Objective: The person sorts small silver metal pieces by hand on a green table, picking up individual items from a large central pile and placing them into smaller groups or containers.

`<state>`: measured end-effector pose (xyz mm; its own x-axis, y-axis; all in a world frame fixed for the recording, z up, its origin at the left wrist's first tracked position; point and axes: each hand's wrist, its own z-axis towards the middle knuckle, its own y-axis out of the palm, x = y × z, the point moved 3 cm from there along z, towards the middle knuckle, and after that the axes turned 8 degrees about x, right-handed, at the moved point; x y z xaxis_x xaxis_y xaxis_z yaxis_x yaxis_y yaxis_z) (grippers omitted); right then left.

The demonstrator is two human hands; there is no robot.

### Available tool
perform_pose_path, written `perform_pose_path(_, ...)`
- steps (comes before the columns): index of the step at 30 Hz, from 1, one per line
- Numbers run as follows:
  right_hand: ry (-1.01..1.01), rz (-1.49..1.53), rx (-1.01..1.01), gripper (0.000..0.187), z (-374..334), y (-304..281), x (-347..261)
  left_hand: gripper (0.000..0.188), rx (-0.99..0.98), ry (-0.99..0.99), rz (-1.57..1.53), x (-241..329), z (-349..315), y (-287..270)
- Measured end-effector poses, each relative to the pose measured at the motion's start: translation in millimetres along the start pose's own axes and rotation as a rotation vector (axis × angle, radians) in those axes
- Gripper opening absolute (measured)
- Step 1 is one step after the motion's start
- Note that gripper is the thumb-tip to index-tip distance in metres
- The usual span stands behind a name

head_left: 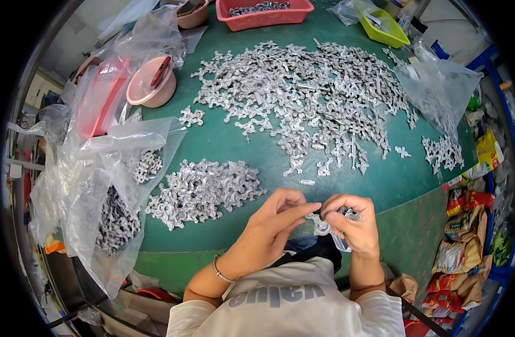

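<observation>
Close to my body at the table's front edge, both my hands are drawn together over a small grey metal casting (pixel 321 226) with curved arms. My left hand (pixel 273 224) is closed, its fingertips pinching at the left end of the casting. Curled round the other side, my right hand (pixel 356 224) grips the casting and has more grey metal pieces (pixel 348 213) between its fingers. How many it holds is hidden. Just beyond the hands lies one small loose silver piece (pixel 307 182). A pile of similar castings (pixel 204 191) sits left of my left hand.
A wide heap of castings (pixel 308 90) covers the far middle of the green table (pixel 224 135). Clear plastic bags (pixel 100 196) with castings line the left side. A pink bowl (pixel 152 95), a red basin (pixel 263 20) and a yellow-green basket (pixel 389 35) stand farther back.
</observation>
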<state>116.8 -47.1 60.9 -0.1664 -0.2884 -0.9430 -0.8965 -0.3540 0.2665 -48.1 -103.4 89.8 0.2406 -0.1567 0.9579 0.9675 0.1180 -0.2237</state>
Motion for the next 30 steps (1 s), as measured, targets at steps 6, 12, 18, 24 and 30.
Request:
perform_pose_path(6,0.026,0.074,0.005,0.009,-5,2,-2,0.027,0.118,0.156,0.030,1,-5,5)
perform_pose_path(12,-0.056,0.242,0.058,0.013,-15,-2,-4,0.027,0.308,0.326,0.152,6,-14,9)
perform_pose_path(18,-0.127,0.229,0.033,0.012,-19,-4,-3,0.029,0.303,0.310,0.144,13,-17,11)
perform_pose_path(24,-0.122,0.272,0.038,0.011,-21,-2,-3,0.028,0.276,0.364,0.083,15,-18,11)
perform_pose_path(30,-0.129,0.296,0.011,0.012,-21,0,-4,0.030,0.269,0.387,0.070,17,-17,12)
